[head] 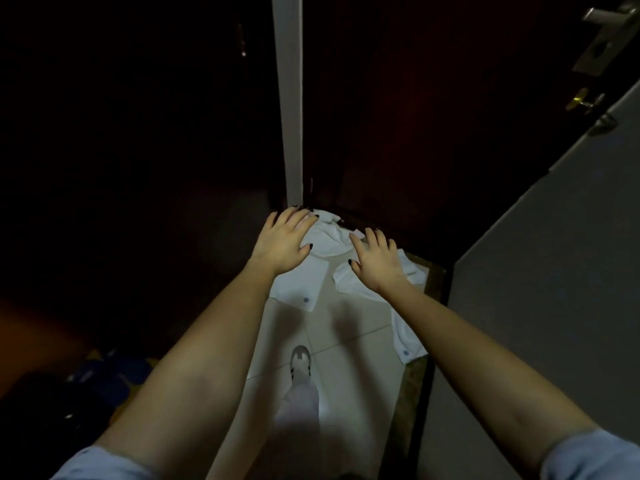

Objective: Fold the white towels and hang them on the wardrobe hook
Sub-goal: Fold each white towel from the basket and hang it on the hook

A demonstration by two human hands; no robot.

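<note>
Left hand: palm down, fingers spread, dark nail polish, nothing gripped; it sits over the far left part of the white towels, and whether it touches the cloth or hovers just above cannot be told. Right hand: also palm down, fingers spread and empty, over the right part of the same heap, contact likewise unclear. Both forearms are bare and reach forward from rolled light blue sleeves at the bottom corners of the view. The towels lie rumpled on the pale tiled floor, unfolded, bunched thickest between the two hands. One flat flap with a small blue mark at its corner extends toward the camera below the left hand; a second strip with a similar blue mark runs toward the camera under the right forearm. The heap's far edge lies against the base of a dark wooden door, just right of a white upright frame. Nearer the camera than the towels, one foot in a light shoe stands on the tiles, the leg in pale trousers. Right of the towels, a brown threshold strip borders a grey wall. High on the door, well above the towels, a metal lever handle is visible, with a brass-coloured key below it. Left of the towels all is too dark to make out, save some blue and yellow shapes low on that side.
</note>
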